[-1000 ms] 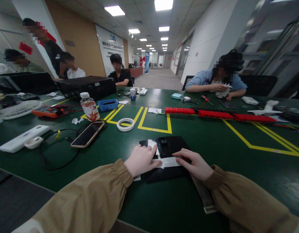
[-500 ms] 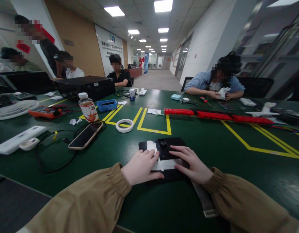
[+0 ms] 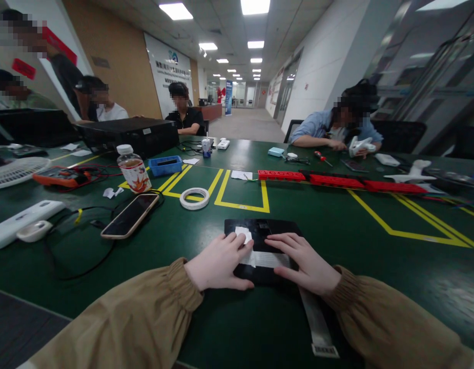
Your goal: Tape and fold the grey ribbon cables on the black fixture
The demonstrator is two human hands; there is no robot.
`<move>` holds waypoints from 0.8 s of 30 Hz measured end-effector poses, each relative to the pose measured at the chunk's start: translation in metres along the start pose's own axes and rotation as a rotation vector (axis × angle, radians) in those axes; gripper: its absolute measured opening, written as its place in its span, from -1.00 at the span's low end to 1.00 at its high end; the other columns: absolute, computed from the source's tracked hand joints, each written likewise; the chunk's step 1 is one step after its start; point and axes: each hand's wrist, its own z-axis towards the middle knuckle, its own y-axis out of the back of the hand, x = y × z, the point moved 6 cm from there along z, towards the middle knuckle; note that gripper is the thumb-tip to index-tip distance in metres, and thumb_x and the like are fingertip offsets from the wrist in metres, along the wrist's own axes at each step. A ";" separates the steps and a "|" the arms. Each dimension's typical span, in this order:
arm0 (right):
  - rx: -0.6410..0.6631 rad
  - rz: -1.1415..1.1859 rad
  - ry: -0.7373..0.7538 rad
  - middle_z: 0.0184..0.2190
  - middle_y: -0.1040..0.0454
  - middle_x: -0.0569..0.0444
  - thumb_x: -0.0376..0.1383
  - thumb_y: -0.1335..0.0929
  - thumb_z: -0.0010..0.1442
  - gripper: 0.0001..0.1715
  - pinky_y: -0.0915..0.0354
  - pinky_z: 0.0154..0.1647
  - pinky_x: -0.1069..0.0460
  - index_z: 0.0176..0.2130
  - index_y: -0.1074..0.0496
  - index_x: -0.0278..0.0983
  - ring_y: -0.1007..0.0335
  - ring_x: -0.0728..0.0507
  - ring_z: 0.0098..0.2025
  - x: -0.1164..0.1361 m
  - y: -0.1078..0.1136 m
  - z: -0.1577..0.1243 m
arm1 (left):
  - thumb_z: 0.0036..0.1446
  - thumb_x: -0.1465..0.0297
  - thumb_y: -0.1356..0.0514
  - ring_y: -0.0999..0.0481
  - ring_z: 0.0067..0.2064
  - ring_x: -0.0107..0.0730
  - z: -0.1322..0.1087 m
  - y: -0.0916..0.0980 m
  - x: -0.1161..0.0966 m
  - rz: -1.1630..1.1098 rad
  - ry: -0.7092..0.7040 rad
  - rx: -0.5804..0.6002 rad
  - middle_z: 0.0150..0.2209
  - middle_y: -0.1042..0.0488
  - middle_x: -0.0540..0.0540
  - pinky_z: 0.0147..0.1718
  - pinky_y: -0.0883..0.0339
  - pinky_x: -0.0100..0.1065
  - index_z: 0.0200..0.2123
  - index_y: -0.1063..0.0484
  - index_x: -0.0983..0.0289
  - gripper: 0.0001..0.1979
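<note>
A flat black panel (image 3: 267,277) lies on the green table before me, with a dark square part (image 3: 263,225) near its far edge. Flat on its left side rests my left hand (image 3: 223,261), fingers extended by a piece of white tape (image 3: 242,233). My right hand (image 3: 304,261) spreads its fingers over the panel's right side. Between the hands a grey flat ribbon cable (image 3: 269,259) crosses the panel. Its loose end, with a connector (image 3: 325,350), hangs toward me past my right wrist. My fingers hide parts of the panel.
A roll of white tape (image 3: 194,198) and a phone (image 3: 129,216) lie to the left, near a bottle (image 3: 134,169) and a blue tray (image 3: 165,165). Red strips (image 3: 336,181) run across the right. Opposite, a person (image 3: 338,123) holds a white object (image 3: 362,147).
The panel has turned slightly and sits straighter under my hands. The ribbon cable's loose end has shifted left and nearer. The view has moved a little.
</note>
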 end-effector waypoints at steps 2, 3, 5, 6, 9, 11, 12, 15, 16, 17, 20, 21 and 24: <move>-0.034 0.011 -0.027 0.08 -0.29 -0.04 -0.04 -0.21 0.25 -0.50 -0.14 0.05 -0.17 0.10 -0.29 -0.19 -0.13 -0.23 0.09 -0.001 0.002 0.000 | 0.04 -0.09 -0.05 -0.31 -0.11 -0.15 0.002 0.001 0.002 0.011 -0.041 -0.006 -0.10 -0.30 0.19 -0.22 -0.19 -0.25 0.17 -0.12 0.32 -0.23; -0.048 0.013 -0.036 0.06 -0.31 -0.03 -0.07 -0.19 0.28 -0.54 -0.14 0.04 -0.17 0.08 -0.31 -0.18 -0.14 -0.22 0.08 -0.002 0.003 -0.001 | 0.06 -0.08 -0.04 -0.30 -0.11 -0.15 0.003 0.001 0.003 0.020 -0.055 -0.011 -0.10 -0.30 0.19 -0.23 -0.19 -0.25 0.17 -0.12 0.31 -0.25; -0.074 0.011 -0.044 0.02 -0.33 -0.03 -0.11 -0.17 0.29 -0.59 -0.15 0.02 -0.17 0.04 -0.34 -0.18 -0.16 -0.22 0.06 -0.004 0.004 -0.001 | 0.09 -0.05 -0.04 -0.30 -0.11 -0.15 0.006 0.001 0.003 0.033 -0.079 -0.011 -0.10 -0.29 0.18 -0.24 -0.19 -0.25 0.16 -0.15 0.28 -0.30; -0.087 0.010 -0.048 0.01 -0.35 -0.04 -0.13 -0.17 0.29 -0.61 -0.16 0.01 -0.17 0.03 -0.35 -0.18 -0.17 -0.22 0.05 -0.005 0.004 -0.001 | 0.10 -0.04 -0.03 -0.30 -0.12 -0.16 0.007 0.001 0.003 0.038 -0.087 -0.008 -0.10 -0.29 0.18 -0.24 -0.19 -0.25 0.16 -0.16 0.27 -0.32; -0.129 0.005 -0.059 -0.02 -0.36 -0.06 -0.14 -0.18 0.28 -0.62 -0.16 0.01 -0.18 0.00 -0.37 -0.19 -0.19 -0.22 0.03 -0.010 0.005 -0.002 | 0.12 -0.02 -0.03 -0.30 -0.13 -0.16 0.012 0.001 0.004 0.041 -0.100 -0.003 -0.10 -0.29 0.18 -0.23 -0.18 -0.25 0.15 -0.18 0.25 -0.36; -0.147 0.001 -0.054 -0.01 -0.35 -0.07 -0.13 -0.21 0.25 -0.61 -0.14 0.05 -0.20 0.00 -0.37 -0.20 -0.18 -0.23 0.06 -0.014 0.004 -0.003 | 0.12 0.00 -0.04 -0.30 -0.13 -0.17 0.015 0.000 0.005 0.038 -0.108 -0.006 -0.11 -0.29 0.18 -0.22 -0.18 -0.25 0.14 -0.18 0.25 -0.37; -0.153 0.000 -0.051 0.00 -0.34 -0.08 -0.11 -0.23 0.23 -0.59 -0.12 0.08 -0.21 0.01 -0.36 -0.21 -0.16 -0.25 0.08 -0.015 0.004 -0.003 | 0.12 0.00 -0.05 -0.31 -0.13 -0.17 0.017 0.000 0.005 0.037 -0.115 -0.009 -0.12 -0.30 0.18 -0.21 -0.18 -0.25 0.14 -0.18 0.25 -0.38; -0.125 -0.003 -0.046 0.09 -0.28 -0.09 -0.01 -0.28 0.17 -0.42 -0.02 0.17 -0.23 0.09 -0.30 -0.24 -0.05 -0.29 0.18 -0.020 -0.001 -0.004 | 0.14 0.05 -0.06 -0.32 -0.11 -0.19 0.021 -0.001 0.006 0.033 -0.159 -0.021 -0.09 -0.30 0.18 -0.17 -0.19 -0.25 0.13 -0.20 0.27 -0.41; -0.099 -0.007 -0.045 0.12 -0.24 -0.10 0.04 -0.30 0.13 -0.33 0.01 0.19 -0.25 0.13 -0.27 -0.24 -0.01 -0.30 0.20 -0.021 -0.003 -0.004 | 0.14 0.06 -0.06 -0.32 -0.09 -0.19 0.022 -0.001 0.005 0.029 -0.177 -0.027 -0.06 -0.30 0.18 -0.15 -0.19 -0.25 0.13 -0.20 0.27 -0.43; -0.074 -0.014 -0.049 0.15 -0.21 -0.10 0.09 -0.31 0.10 -0.24 0.05 0.21 -0.26 0.16 -0.23 -0.25 0.03 -0.32 0.22 -0.022 -0.005 -0.004 | 0.15 0.08 -0.06 -0.32 -0.06 -0.19 0.022 -0.001 0.005 0.023 -0.194 -0.034 -0.03 -0.30 0.19 -0.12 -0.19 -0.25 0.13 -0.21 0.28 -0.44; -0.014 -0.031 -0.067 0.20 -0.13 -0.10 0.16 -0.34 -0.01 -0.06 0.10 0.23 -0.28 0.21 -0.16 -0.25 0.08 -0.34 0.25 -0.025 -0.010 -0.004 | 0.18 0.13 -0.06 -0.30 0.01 -0.19 0.024 -0.003 0.004 -0.012 -0.232 -0.054 0.06 -0.28 0.19 -0.05 -0.19 -0.25 0.11 -0.23 0.28 -0.50; -0.012 -0.034 -0.076 0.21 -0.13 -0.10 0.16 -0.36 -0.03 -0.04 0.10 0.23 -0.28 0.22 -0.16 -0.25 0.08 -0.34 0.25 -0.025 -0.010 -0.004 | 0.19 0.15 -0.06 -0.30 0.02 -0.20 0.024 -0.004 0.003 -0.029 -0.245 -0.057 0.07 -0.29 0.18 -0.04 -0.19 -0.25 0.10 -0.24 0.28 -0.52; -0.040 -0.037 -0.111 0.19 -0.15 -0.09 0.11 -0.41 -0.08 -0.03 0.10 0.24 -0.26 0.20 -0.19 -0.24 0.04 -0.33 0.23 -0.026 -0.008 -0.005 | 0.21 0.19 -0.05 -0.32 0.04 -0.25 0.027 -0.006 0.003 -0.084 -0.274 -0.060 0.07 -0.32 0.14 0.01 -0.18 -0.28 0.09 -0.26 0.27 -0.56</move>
